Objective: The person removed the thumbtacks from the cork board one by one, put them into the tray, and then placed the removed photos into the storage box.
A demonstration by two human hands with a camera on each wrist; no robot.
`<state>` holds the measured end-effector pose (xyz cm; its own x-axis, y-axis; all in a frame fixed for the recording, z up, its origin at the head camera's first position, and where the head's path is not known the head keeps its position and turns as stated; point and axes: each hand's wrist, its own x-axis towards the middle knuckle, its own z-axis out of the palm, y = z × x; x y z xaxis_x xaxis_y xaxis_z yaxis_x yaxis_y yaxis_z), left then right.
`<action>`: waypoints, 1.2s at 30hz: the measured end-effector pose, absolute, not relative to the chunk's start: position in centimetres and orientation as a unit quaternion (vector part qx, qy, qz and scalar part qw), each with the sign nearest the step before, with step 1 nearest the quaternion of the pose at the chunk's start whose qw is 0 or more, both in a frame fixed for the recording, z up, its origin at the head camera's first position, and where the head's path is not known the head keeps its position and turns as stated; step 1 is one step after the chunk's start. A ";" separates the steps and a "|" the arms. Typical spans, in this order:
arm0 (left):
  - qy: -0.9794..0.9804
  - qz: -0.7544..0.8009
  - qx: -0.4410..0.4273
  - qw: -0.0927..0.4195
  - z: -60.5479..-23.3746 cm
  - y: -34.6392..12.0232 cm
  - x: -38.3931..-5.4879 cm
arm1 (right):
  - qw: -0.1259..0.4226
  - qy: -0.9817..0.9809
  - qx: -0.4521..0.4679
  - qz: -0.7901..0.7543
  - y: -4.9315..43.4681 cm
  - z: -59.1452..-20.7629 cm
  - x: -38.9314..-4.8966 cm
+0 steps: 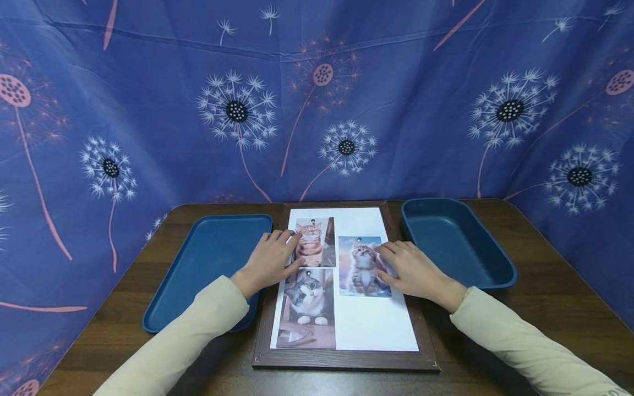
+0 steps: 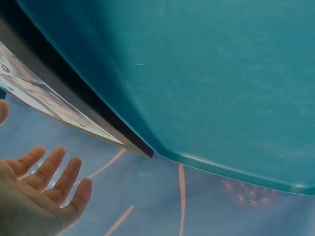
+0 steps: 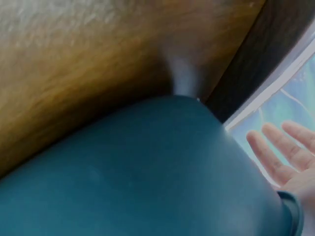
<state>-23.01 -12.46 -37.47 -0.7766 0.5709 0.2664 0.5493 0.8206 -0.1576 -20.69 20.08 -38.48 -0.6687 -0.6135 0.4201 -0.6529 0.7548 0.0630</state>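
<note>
A white board [image 1: 371,330] with a brown wooden frame [image 1: 346,360] bears three cat photos, each with a small pin near its top. My left hand [image 1: 269,256] lies at the left edge of the orange cat photo [image 1: 313,247], fingers extended over that edge. Below it is the grey-and-white cat photo [image 1: 308,308]. On the right, the fluffy kitten photo [image 1: 363,269] has its right edge partly covered by my right hand [image 1: 413,269], fingers loosely straight. Both wrist views show the left hand [image 2: 44,191] and right hand [image 3: 290,157] with fingers spread and nothing gripped.
A flat blue tray [image 1: 213,258] lies left of the board, beneath the left forearm. At the right stands a deeper blue bin [image 1: 455,242], close to the frame and the right hand. The brown table [image 1: 540,308] backs onto a blue dandelion-print cloth [image 1: 416,110].
</note>
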 end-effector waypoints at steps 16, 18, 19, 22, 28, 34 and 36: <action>-0.929 0.022 -0.337 0.152 -37.8 -10.0 -23.4 | 0.192 -0.919 0.343 0.032 19.4 -39.7 -20.4; -0.929 0.017 -0.338 0.152 -37.7 -9.8 -23.4 | 0.193 -0.918 0.345 0.033 19.4 -39.9 -20.4; -0.929 0.016 -0.338 0.150 -37.7 -9.7 -23.5 | 0.193 -0.918 0.346 0.034 19.3 -40.0 -20.4; -0.931 0.016 -0.337 0.142 -37.7 -9.3 -23.6 | 0.189 -0.918 0.347 0.035 19.3 -40.2 -20.3; -0.932 0.022 -0.338 0.131 -37.4 -8.2 -23.9 | 0.178 -0.920 0.346 0.038 19.4 -40.4 -20.2; -0.931 0.020 -0.340 0.128 -37.4 -7.2 -24.2 | 0.165 -0.924 0.341 0.049 19.6 -40.5 -20.1; -0.932 0.017 -0.340 0.126 -37.5 -6.9 -24.3 | 0.164 -0.924 0.340 0.052 19.6 -40.6 -20.0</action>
